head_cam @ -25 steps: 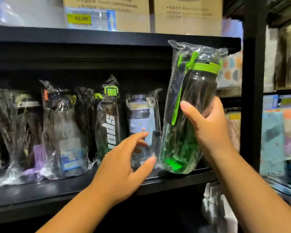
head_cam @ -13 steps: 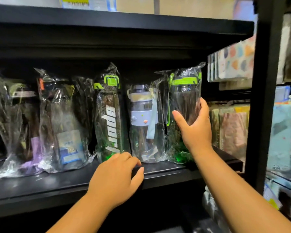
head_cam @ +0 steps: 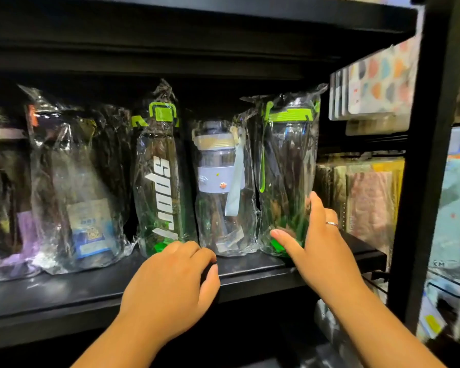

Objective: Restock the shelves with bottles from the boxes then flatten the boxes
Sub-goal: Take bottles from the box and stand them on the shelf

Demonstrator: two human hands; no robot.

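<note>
Standing upright at the right end of the black shelf (head_cam: 64, 293), at about 3 o'clock from the middle of the view, the green-lidded bottle (head_cam: 290, 176) has its long axis running from 6 to 12 o'clock. Its green lid points to 12 and its green base sits on the shelf board. It is sealed in a clear crinkled wrapper, and a green loop strap hangs down its 9 o'clock side.

The right hand (head_cam: 316, 240) is at the bottle's 5 o'clock, spread wide. The thumb reaches across the front of the base and the straight fingers (head_cam: 314, 203) lie against the lower 3 o'clock side of the wrapper. It brackets the bottle rather than clasping it, though blur hides how firmly it touches. A ring shows on one finger.

The left hand (head_cam: 170, 277), at 7 o'clock in the view, rests on the shelf's front edge with fingers curled under and nothing in it.

At the bottle's 9 o'clock stands a lilac-banded bottle (head_cam: 219, 187) with a pale strap, their wrappers touching. Beyond it is a dark bottle marked "sport" (head_cam: 158, 181), then a wrapped bottle with a blue label (head_cam: 77, 195).

The upper shelf (head_cam: 197, 35) closes in at 12 o'clock, just above the wrapper's top. A black upright post (head_cam: 425, 181) stands at 3 o'clock, and patterned packs (head_cam: 377, 75) hang between the post and the bottle at 2 o'clock.
</note>
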